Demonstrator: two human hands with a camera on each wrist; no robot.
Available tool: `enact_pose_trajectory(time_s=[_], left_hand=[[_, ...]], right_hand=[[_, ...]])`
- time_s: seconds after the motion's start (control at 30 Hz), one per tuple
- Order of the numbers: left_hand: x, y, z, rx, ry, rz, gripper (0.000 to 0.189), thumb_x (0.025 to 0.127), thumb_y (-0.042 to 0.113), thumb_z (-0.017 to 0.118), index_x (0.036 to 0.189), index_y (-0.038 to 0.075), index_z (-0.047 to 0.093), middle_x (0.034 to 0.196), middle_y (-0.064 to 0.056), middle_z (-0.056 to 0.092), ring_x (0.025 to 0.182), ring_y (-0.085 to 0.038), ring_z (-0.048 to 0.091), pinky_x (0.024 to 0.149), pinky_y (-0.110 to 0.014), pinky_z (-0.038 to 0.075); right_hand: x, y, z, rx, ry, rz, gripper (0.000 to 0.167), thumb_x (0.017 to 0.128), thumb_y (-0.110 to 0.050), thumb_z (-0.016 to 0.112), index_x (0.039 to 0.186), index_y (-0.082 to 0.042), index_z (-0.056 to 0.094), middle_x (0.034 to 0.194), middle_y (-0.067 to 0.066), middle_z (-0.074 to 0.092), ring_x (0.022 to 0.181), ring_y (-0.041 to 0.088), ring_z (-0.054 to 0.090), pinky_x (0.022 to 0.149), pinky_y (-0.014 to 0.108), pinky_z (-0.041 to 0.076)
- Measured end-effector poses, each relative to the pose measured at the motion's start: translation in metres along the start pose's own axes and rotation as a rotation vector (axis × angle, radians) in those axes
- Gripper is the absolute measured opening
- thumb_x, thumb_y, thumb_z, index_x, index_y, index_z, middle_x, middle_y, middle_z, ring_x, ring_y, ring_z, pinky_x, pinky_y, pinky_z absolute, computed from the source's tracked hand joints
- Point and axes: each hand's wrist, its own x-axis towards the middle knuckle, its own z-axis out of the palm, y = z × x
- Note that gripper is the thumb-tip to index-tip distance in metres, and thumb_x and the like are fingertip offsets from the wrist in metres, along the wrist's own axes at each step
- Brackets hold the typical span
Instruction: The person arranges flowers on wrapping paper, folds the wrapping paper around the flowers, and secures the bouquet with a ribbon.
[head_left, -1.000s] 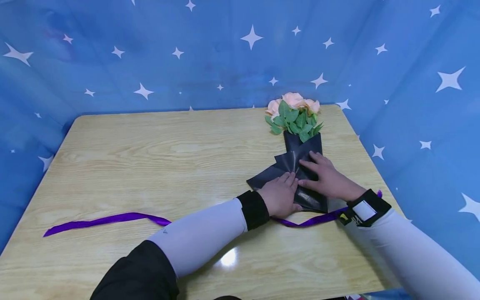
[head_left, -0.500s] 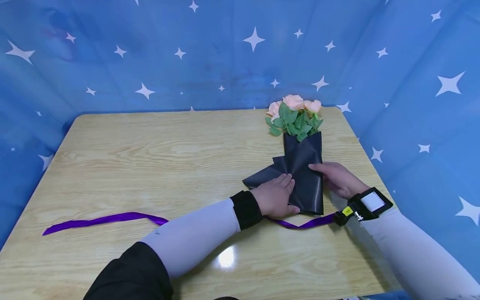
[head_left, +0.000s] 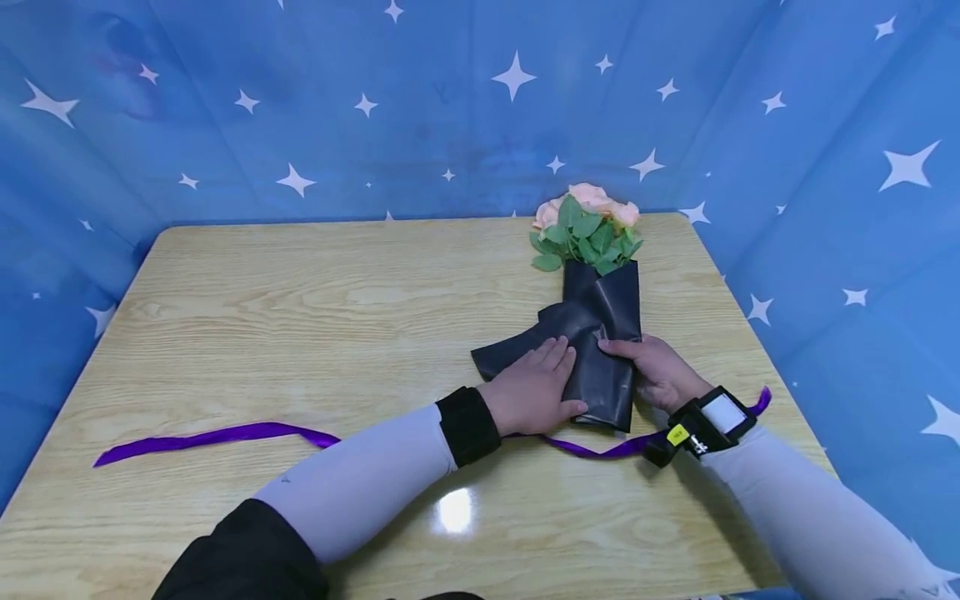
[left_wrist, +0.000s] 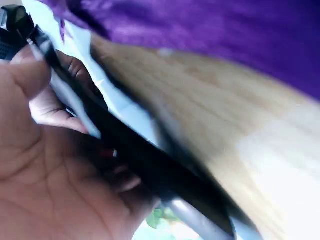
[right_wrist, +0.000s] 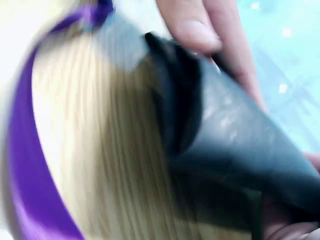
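Observation:
Pink roses (head_left: 592, 200) with green leaves poke out of black wrapping paper (head_left: 600, 385) lying on the table's right side. My left hand (head_left: 531, 387) rests on the paper's left flap, fingers straight and close together. At the right edge, my right hand (head_left: 662, 373) grips the wrapped bouquet, thumb on top and the other fingers mostly hidden beneath. In the right wrist view the paper (right_wrist: 240, 130) bulges into a rolled tube with an open lower end. The left wrist view is blurred; a palm (left_wrist: 55, 185) lies beside the dark edge of the paper (left_wrist: 150, 165).
A long purple ribbon (head_left: 225, 435) runs across the table (head_left: 337, 317), passing under the left forearm and below the bouquet to the right wrist. A blue curtain (head_left: 420, 100) with white stars hangs right behind the table and along its sides.
My right hand has gone from lying spread on top of the paper to gripping its right edge. The left hand has slid slightly left, and the paper's lower end has shifted left.

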Motion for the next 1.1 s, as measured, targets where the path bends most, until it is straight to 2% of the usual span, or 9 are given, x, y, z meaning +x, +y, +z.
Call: enact_pose_trajectory(time_s=[0.13, 0.23, 0.33, 0.47, 0.57, 0.67, 0.83, 0.97, 1.1], left_hand=[[-0.011, -0.005, -0.006, -0.091, 0.125, -0.059, 0.086, 0.107, 0.062, 0.035, 0.166, 0.002, 0.013, 0.175, -0.016, 0.006, 0.164, -0.029, 0.002, 0.132, -0.044, 0.015], [-0.016, -0.008, -0.011, -0.219, 0.209, -0.073, 0.086, 0.109, 0.059, 0.034, 0.165, -0.002, 0.008, 0.175, -0.019, 0.002, 0.163, -0.032, -0.001, 0.132, -0.045, 0.014], [-0.016, -0.011, -0.014, -0.422, 0.267, -0.067, 0.083, 0.111, 0.049, 0.037, 0.164, -0.001, -0.003, 0.175, -0.018, -0.005, 0.163, -0.028, -0.002, 0.131, -0.041, 0.015], [-0.015, -0.017, -0.017, -0.748, 0.355, -0.063, 0.081, 0.113, 0.035, 0.042, 0.164, 0.005, -0.012, 0.175, -0.013, 0.0, 0.162, -0.02, 0.01, 0.129, -0.038, 0.023], [-0.016, -0.022, -0.02, -0.948, 0.444, -0.087, 0.078, 0.112, 0.03, 0.047, 0.166, 0.006, -0.004, 0.174, -0.013, 0.019, 0.156, -0.019, 0.03, 0.125, -0.04, 0.034], [-0.017, -0.026, -0.024, -1.169, 0.525, -0.116, 0.069, 0.11, 0.025, 0.053, 0.167, 0.01, 0.016, 0.161, -0.013, 0.047, 0.139, -0.023, 0.056, 0.111, -0.042, 0.05], [-0.021, -0.028, -0.026, -1.525, 0.639, -0.143, 0.057, 0.105, 0.013, 0.061, 0.158, 0.012, 0.041, 0.14, -0.01, 0.065, 0.113, -0.019, 0.07, 0.092, -0.033, 0.058], [-0.024, -0.032, -0.023, -1.663, 0.691, -0.172, 0.051, 0.103, 0.007, 0.062, 0.151, 0.012, 0.049, 0.135, -0.01, 0.068, 0.103, -0.014, 0.07, 0.085, -0.027, 0.057], [-0.028, -0.037, -0.017, -1.698, 0.699, -0.2, 0.048, 0.102, 0.004, 0.062, 0.148, 0.013, 0.051, 0.132, -0.014, 0.069, 0.096, -0.013, 0.072, 0.08, -0.027, 0.058]], right_hand=[[-0.005, 0.001, 0.015, 0.127, -0.042, -0.052, 0.021, 0.103, -0.01, 0.064, 0.123, -0.009, 0.058, 0.107, 0.001, 0.077, 0.1, 0.014, 0.076, 0.087, 0.03, 0.062], [-0.008, -0.002, 0.029, 0.151, -0.068, -0.121, 0.032, 0.102, -0.01, 0.066, 0.132, -0.011, 0.053, 0.114, -0.001, 0.073, 0.106, 0.012, 0.074, 0.091, 0.027, 0.06], [-0.009, -0.006, 0.045, 0.155, -0.088, -0.162, 0.04, 0.102, -0.011, 0.067, 0.137, -0.013, 0.05, 0.122, -0.002, 0.07, 0.111, 0.011, 0.072, 0.095, 0.026, 0.058], [-0.006, -0.01, 0.062, 0.117, -0.109, -0.2, 0.039, 0.102, -0.012, 0.066, 0.137, -0.014, 0.05, 0.125, -0.002, 0.067, 0.111, 0.01, 0.071, 0.096, 0.026, 0.058], [-0.004, -0.011, 0.074, 0.042, -0.098, -0.249, 0.036, 0.102, -0.016, 0.067, 0.135, -0.015, 0.052, 0.121, -0.003, 0.069, 0.107, 0.009, 0.073, 0.093, 0.023, 0.058], [0.0, -0.012, 0.086, -0.058, -0.061, -0.307, 0.036, 0.102, -0.02, 0.069, 0.134, -0.016, 0.054, 0.119, -0.004, 0.07, 0.103, 0.008, 0.073, 0.089, 0.021, 0.058], [0.006, -0.01, 0.099, -0.148, -0.034, -0.354, 0.043, 0.101, -0.025, 0.071, 0.139, -0.017, 0.054, 0.123, -0.002, 0.066, 0.106, 0.009, 0.07, 0.09, 0.022, 0.057], [0.011, -0.009, 0.099, -0.163, -0.049, -0.291, 0.034, 0.102, -0.031, 0.069, 0.131, -0.018, 0.057, 0.111, -0.006, 0.072, 0.098, 0.008, 0.072, 0.084, 0.023, 0.056], [0.016, -0.009, 0.093, -0.166, -0.113, -0.171, 0.015, 0.104, -0.028, 0.065, 0.112, -0.016, 0.069, 0.094, -0.006, 0.078, 0.088, 0.008, 0.074, 0.079, 0.024, 0.055]])
